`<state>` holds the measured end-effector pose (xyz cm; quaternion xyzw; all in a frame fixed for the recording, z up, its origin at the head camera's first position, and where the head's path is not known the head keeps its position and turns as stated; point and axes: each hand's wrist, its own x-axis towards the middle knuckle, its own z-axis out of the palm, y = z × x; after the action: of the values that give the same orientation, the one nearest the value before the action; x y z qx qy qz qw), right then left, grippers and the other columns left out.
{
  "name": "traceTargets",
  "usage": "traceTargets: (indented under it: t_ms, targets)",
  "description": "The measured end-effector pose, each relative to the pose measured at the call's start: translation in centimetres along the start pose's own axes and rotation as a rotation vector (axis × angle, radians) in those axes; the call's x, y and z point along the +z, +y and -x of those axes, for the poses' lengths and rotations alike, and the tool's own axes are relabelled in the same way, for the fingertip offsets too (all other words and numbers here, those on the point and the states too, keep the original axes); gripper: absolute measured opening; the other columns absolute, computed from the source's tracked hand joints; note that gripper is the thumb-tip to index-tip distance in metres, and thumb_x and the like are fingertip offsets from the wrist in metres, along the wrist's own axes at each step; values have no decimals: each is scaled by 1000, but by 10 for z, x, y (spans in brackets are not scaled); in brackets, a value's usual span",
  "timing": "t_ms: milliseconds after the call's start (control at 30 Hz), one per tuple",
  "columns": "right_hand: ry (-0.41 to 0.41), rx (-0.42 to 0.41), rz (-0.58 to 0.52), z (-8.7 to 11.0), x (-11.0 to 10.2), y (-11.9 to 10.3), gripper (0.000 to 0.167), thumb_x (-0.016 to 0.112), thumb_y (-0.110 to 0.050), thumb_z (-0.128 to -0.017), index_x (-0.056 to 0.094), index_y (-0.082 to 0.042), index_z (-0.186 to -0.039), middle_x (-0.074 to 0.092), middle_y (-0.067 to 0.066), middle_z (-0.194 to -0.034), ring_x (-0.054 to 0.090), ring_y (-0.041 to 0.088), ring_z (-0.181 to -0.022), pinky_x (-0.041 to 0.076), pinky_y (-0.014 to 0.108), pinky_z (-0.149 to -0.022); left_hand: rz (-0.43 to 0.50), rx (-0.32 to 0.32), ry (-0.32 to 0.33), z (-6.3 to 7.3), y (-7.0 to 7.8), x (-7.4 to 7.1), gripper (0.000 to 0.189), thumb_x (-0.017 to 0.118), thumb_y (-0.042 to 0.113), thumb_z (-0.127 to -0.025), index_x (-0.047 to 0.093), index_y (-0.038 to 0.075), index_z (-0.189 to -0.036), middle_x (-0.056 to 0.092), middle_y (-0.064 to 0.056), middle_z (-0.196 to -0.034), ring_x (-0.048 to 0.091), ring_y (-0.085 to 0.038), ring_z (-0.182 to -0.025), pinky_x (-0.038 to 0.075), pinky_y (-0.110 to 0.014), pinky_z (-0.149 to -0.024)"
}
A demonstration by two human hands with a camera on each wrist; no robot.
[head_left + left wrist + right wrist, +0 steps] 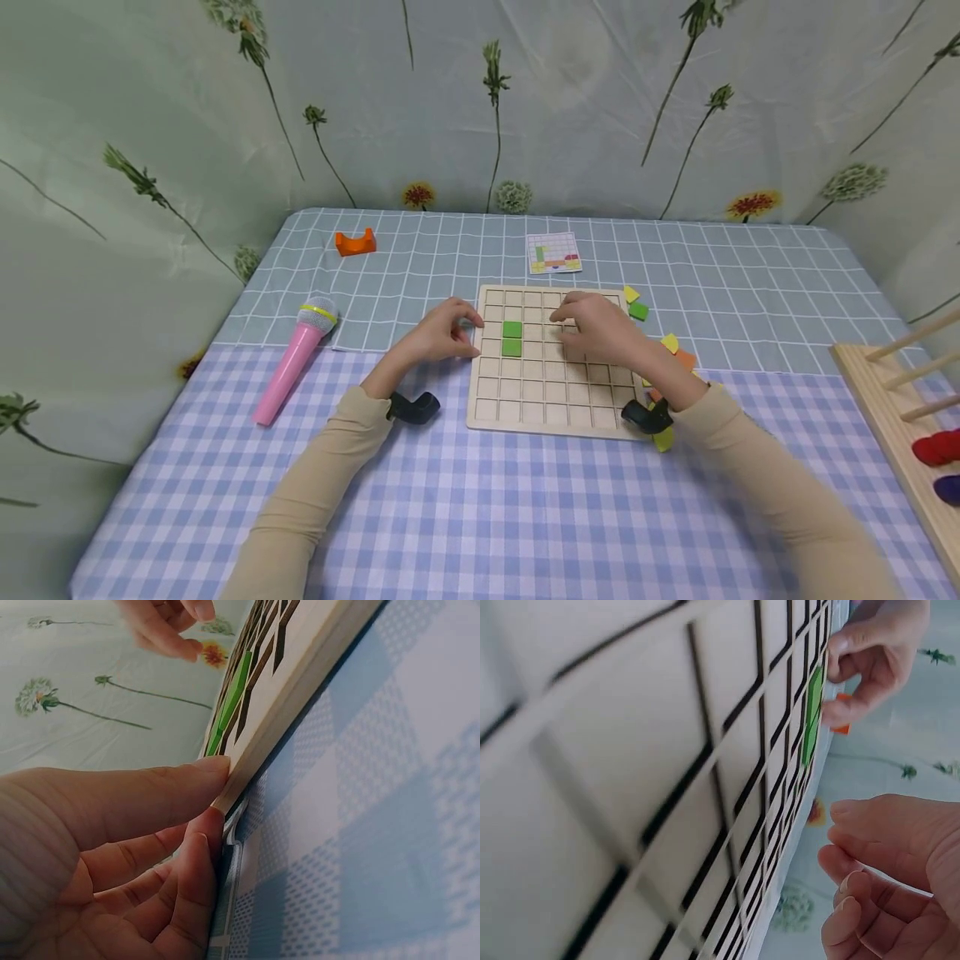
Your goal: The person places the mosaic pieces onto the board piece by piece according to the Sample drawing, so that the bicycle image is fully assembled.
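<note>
Green tiles (512,330), 2 in line away from you, lie nearer your left hand (442,331), which pinches the wooden grid board (534,367), than your loose, empty right hand (600,328).

In the head view the right hand (600,329) and its sleeve (787,483) hide part of the board (543,414) and some of the yellow and orange pieces (684,359) beside it, and the card (553,253) is too small to read in detail. The wooden rack (870,383) runs off the right edge. The right wrist view blurs the board's nearest squares; the left wrist view crops the right hand at the top.
</note>
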<state>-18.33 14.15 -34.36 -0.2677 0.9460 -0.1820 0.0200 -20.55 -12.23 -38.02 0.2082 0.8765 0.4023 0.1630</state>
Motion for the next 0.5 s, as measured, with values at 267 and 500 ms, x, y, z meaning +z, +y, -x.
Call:
traceTargets:
  t_ms: [267,500]
  targets:
    - [44,44,35,11,-12,28,24,63,-5,-81,70,2,-103,67,18,-99,61,24,-80,49,35,-67,-9,9,0,0,0,0,38,74,3,-76,59,-3,-110,44,-20,-131,58,-12,-73,47,-17,-63]
    - [46,160,71,21,-19,46,25,62,-9,-85,68,2,-106,65,21,-105,61,30,-88,52,42,-73,-16,10,1,0,0,0,37,73,4,-77,59,-3,-110,42,-20,-133,59,-12,-73,47,-17,-63]
